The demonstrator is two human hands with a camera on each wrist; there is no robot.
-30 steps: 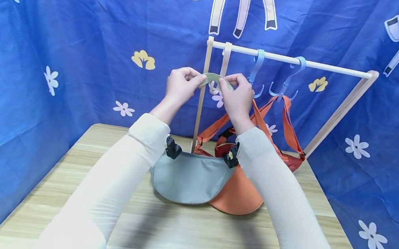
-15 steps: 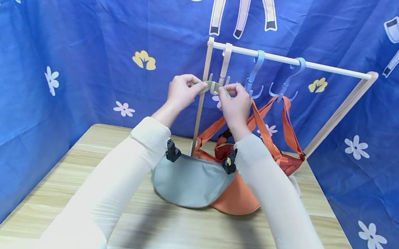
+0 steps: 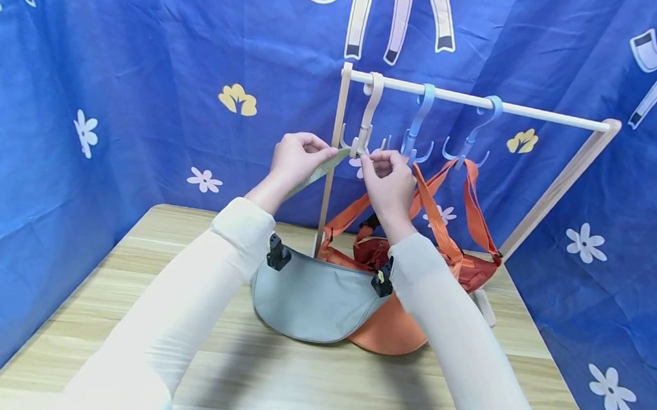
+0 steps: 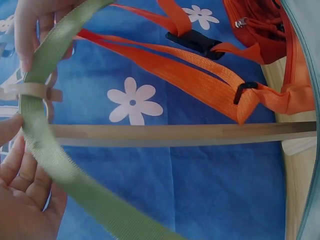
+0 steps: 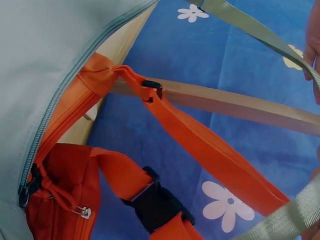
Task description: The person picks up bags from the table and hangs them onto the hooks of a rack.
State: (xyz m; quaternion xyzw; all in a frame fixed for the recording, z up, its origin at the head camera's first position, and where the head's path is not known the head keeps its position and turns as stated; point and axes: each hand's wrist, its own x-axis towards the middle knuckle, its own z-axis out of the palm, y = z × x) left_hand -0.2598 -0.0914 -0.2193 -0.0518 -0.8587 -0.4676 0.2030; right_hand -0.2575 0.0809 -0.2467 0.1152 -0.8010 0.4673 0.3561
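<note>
My left hand (image 3: 300,160) pinches a green webbing strap (image 4: 75,175) just left of a beige hook (image 3: 364,127). Right of the hook, my right hand (image 3: 390,183) pinches the same strap between thumb and fingers. In the left wrist view, one prong (image 4: 35,91) of the hook crosses in front of the strap, which arches behind it. A grey-green waist bag (image 3: 311,301) hangs below on this strap, between my forearms. The right wrist view shows the bag's zipper (image 5: 65,90) and the strap's right-hand side (image 5: 295,215) at the lower right.
The hook hangs at the left end of a white rail (image 3: 461,97), near a wooden post (image 3: 329,192). Two blue hooks (image 3: 421,118) follow to the right. Red and orange bags (image 3: 478,270) with orange straps (image 3: 477,202) stand behind on the wooden table (image 3: 193,343).
Both hands have lowered, bringing the strap down behind the beige hook's prong. More of the hook shows above my hands. The grey-green bag has sunk slightly.
</note>
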